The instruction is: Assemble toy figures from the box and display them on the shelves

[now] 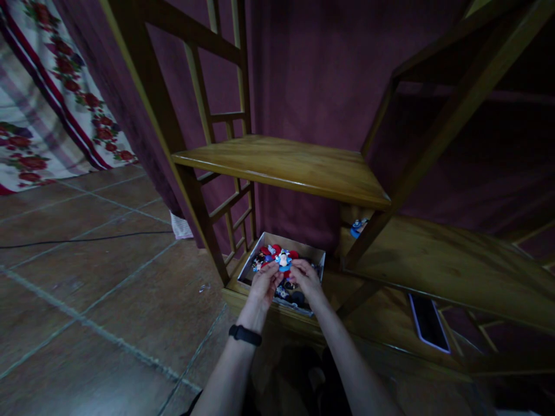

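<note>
Between my two hands is a small blue and white toy figurine (pixel 284 260), held just above an open cardboard box (pixel 310 250). My left hand (pixel 265 283), with a dark band on its wrist, closes its fingertips on the figurine's left side. From the right, the fingers of my right hand (pixel 306 278) pinch its other side. More small figurines (pixel 261 257) in red, blue, white and black lie jumbled in the box under my hands; part of them is hidden by my fingers.
The box stands on the bottom board of a wooden shelf unit (pixel 281 162). Another blue figurine (pixel 358 227) sits on a shelf to the right, partly behind a slanted post. A phone (pixel 429 322) lies on the lower right board. A black cable (pixel 87 238) crosses the tiled floor.
</note>
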{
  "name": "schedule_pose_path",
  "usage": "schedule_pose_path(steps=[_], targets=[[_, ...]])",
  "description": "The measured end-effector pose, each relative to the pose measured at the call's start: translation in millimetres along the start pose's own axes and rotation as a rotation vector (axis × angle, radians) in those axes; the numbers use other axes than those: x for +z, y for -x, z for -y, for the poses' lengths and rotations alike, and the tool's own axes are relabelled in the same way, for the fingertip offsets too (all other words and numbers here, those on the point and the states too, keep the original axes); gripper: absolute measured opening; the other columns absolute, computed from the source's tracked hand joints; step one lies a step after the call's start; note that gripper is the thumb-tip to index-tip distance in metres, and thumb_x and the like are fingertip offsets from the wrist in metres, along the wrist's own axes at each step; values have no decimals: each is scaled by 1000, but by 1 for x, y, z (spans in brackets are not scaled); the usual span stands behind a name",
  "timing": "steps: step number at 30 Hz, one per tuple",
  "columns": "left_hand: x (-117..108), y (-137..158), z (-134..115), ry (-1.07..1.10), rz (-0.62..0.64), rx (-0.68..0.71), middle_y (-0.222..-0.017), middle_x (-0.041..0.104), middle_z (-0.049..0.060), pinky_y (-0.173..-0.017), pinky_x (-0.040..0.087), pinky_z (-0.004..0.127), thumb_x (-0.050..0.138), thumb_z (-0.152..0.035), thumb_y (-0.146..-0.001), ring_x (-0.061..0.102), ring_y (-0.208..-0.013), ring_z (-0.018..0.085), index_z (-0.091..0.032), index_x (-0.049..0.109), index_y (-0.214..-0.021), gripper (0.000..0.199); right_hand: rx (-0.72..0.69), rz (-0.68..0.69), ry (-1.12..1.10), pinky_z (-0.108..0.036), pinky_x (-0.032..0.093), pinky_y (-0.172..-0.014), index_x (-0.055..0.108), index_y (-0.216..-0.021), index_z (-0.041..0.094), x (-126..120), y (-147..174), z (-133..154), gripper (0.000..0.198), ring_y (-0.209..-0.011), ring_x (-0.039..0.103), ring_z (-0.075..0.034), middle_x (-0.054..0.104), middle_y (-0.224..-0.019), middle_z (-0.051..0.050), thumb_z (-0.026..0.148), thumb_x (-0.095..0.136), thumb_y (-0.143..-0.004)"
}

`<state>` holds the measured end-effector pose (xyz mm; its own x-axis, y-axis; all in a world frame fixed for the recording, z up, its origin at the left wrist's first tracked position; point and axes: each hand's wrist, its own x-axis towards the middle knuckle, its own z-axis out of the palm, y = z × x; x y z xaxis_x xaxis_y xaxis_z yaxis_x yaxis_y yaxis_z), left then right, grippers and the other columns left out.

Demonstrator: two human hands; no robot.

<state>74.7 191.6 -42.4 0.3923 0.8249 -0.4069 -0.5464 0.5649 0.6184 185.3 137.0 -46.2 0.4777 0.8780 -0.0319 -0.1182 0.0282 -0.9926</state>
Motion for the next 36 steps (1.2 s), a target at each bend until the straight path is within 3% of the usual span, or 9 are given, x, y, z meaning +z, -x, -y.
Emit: schedule_pose_path(steps=[7, 13, 19, 24, 30, 36], targets=[[4, 2, 3, -109, 139, 25, -77, 67, 4, -62, 50, 18, 74, -9, -58, 62, -66, 10, -12, 62, -84, 29, 54, -49, -105, -25, 50, -56, 60, -82, 20, -2, 5, 10, 30, -62, 58, -12, 62, -74, 1, 43, 65, -63], [10, 4, 6, -321, 191, 176, -74, 68, 3, -65, 48, 22, 79, -16, -49, 61, -67, 12, -13, 64, -85, 39, 106, -66, -189, -27, 51, -59, 61, -80, 22, -5, 4, 7, 29, -64, 60, -13, 64, -78, 2, 41, 68, -60], [12, 2, 11, -495, 230, 342, -76, 67, 1, -64, 46, 23, 75, -22, -52, 58, -64, 12, -14, 63, -91, 42, 154, -47, -218, -28, 50, -63, 61, -84, 21, -3, 6, 7, 29, -70, 62, -15, 66, -82, 1, 36, 68, -60], [10, 4, 15, -689, 220, 461, -75, 65, 1, -58, 44, 22, 68, -22, -59, 54, -59, 10, -13, 60, -100, 43, 191, -69, -276, -28, 50, -61, 62, -86, 19, -1, 10, 7, 31, -65, 62, -16, 68, -73, 0, 32, 67, -58], [1, 25, 24, -950, 215, 596, -83, 65, 3, -65, 45, 25, 64, -22, -63, 57, -69, 14, -14, 58, -99, 38, 213, -111, -328, -28, 51, -59, 62, -83, 18, -5, 31, 6, 29, -62, 63, -16, 68, -69, -1, 25, 66, -56], [-7, 70, 22, -1269, 256, 651, -75, 61, 0, -62, 42, 24, 63, -27, -65, 56, -67, 14, -16, 56, -95, 33, 156, -67, -266, -28, 51, -60, 64, -84, 18, -20, 75, 9, 28, -64, 61, -15, 68, -78, -2, 26, 65, -57]])
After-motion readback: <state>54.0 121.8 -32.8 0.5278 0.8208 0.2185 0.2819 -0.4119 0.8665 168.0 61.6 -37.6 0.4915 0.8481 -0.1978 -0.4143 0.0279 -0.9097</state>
